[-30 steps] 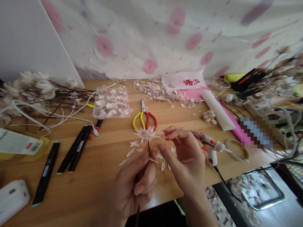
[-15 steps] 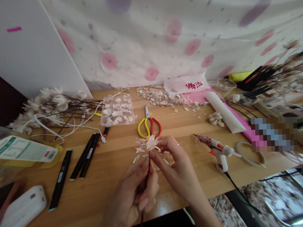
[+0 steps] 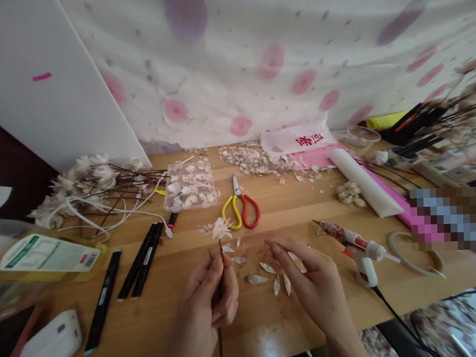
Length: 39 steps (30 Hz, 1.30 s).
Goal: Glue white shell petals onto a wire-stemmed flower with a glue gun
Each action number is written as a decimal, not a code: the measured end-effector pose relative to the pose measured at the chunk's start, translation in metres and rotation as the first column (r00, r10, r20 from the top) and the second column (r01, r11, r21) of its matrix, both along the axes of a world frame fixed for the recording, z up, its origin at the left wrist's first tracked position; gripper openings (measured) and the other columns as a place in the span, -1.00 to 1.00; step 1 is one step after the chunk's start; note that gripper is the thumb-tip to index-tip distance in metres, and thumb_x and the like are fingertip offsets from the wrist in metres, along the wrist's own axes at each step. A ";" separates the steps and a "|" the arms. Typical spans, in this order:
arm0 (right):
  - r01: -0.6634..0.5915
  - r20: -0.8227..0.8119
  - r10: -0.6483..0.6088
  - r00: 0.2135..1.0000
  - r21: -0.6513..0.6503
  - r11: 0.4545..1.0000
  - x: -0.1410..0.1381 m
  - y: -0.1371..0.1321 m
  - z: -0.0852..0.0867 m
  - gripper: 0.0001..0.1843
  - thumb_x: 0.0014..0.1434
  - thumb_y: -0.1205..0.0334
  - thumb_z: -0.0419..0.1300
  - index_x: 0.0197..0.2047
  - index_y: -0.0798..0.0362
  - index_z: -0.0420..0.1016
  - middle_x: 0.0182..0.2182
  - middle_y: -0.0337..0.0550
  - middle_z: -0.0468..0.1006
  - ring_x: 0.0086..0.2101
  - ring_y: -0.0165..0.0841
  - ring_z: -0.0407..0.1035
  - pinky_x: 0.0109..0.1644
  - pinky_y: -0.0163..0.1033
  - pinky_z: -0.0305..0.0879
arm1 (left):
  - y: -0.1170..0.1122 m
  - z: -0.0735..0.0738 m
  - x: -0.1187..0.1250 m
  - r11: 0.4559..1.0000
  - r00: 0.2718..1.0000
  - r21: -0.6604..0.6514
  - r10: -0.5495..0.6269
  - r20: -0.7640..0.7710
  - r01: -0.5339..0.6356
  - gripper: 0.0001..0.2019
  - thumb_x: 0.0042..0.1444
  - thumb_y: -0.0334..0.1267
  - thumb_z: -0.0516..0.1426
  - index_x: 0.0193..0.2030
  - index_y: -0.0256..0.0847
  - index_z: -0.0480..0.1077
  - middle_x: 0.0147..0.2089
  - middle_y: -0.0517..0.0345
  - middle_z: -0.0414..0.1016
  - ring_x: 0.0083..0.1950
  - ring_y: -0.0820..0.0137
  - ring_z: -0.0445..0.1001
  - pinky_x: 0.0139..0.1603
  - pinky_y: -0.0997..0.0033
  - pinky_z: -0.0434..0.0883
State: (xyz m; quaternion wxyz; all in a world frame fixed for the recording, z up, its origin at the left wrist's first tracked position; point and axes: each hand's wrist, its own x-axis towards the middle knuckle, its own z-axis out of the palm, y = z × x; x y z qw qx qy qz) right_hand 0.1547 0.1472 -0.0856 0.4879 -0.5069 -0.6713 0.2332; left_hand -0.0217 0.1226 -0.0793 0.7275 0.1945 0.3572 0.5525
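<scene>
My left hand (image 3: pixel 207 299) pinches a thin dark stem that carries a small pale flower (image 3: pixel 218 229) made of shell-like petals, held upright over the wooden table (image 3: pixel 156 306). My right hand (image 3: pixel 310 285) is lowered to the table just right of the stem, fingers spread and reaching among loose petals (image 3: pixel 265 274). Nothing shows in its fingers. A glue gun (image 3: pixel 353 245) lies on its stand to the right of that hand.
Yellow and red scissors (image 3: pixel 241 207), a clear box of petals (image 3: pixel 188 184), black markers (image 3: pixel 141 260), a bundle of finished flowers with white cables (image 3: pixel 86 189), a petal scrap heap (image 3: pixel 253 158), a white roll (image 3: pixel 365 182) and a white device (image 3: pixel 48 344).
My right hand has left the flower head and dropped to the loose petals on the table. The flower has tilted a little left. The camera has tipped downward.
</scene>
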 end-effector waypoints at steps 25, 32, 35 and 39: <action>-0.327 -0.484 0.191 0.854 -0.214 0.920 -0.019 -0.010 0.015 -0.76 0.34 0.05 0.21 0.06 -0.19 0.41 -0.33 -0.33 0.52 -0.31 -0.45 0.41 -0.22 -0.38 0.32 | -0.002 0.002 0.005 0.997 0.994 -0.072 -0.039 -0.104 0.031 -0.64 0.02 0.06 0.35 -0.45 -0.22 0.48 -0.58 0.31 0.36 -0.65 0.65 0.09 -0.65 0.62 0.01; -0.287 -0.159 0.261 0.952 -0.169 0.943 -0.020 -0.005 0.016 -0.90 0.34 0.22 0.20 -0.26 -0.04 0.48 -0.36 -0.28 0.45 -0.32 -0.42 0.35 -0.23 -0.35 0.26 | -0.004 -0.004 0.006 0.996 0.974 0.066 -0.040 -0.221 0.056 -0.64 0.13 0.05 0.28 -0.47 -0.21 0.52 -0.60 0.26 0.41 -0.58 0.58 0.23 -0.55 0.57 0.14; -0.299 -0.173 0.271 0.947 -0.160 0.941 -0.022 -0.003 0.017 -0.81 0.35 0.24 0.18 -0.34 0.01 0.46 -0.34 -0.22 0.45 -0.28 -0.38 0.36 -0.21 -0.31 0.27 | -0.006 -0.003 0.004 0.996 0.973 0.069 -0.039 -0.229 0.056 -0.65 0.15 0.04 0.26 -0.45 -0.21 0.53 -0.59 0.26 0.41 -0.57 0.57 0.22 -0.54 0.55 0.15; -0.324 -0.181 0.295 0.938 -0.161 0.932 -0.024 -0.001 0.014 -0.82 0.34 0.27 0.18 -0.33 0.04 0.50 -0.35 -0.21 0.43 -0.29 -0.38 0.35 -0.20 -0.29 0.27 | -0.008 -0.003 0.005 0.994 0.984 0.094 -0.047 -0.172 0.063 -0.68 0.18 0.01 0.25 -0.43 -0.20 0.54 -0.59 0.27 0.40 -0.57 0.57 0.21 -0.51 0.56 0.15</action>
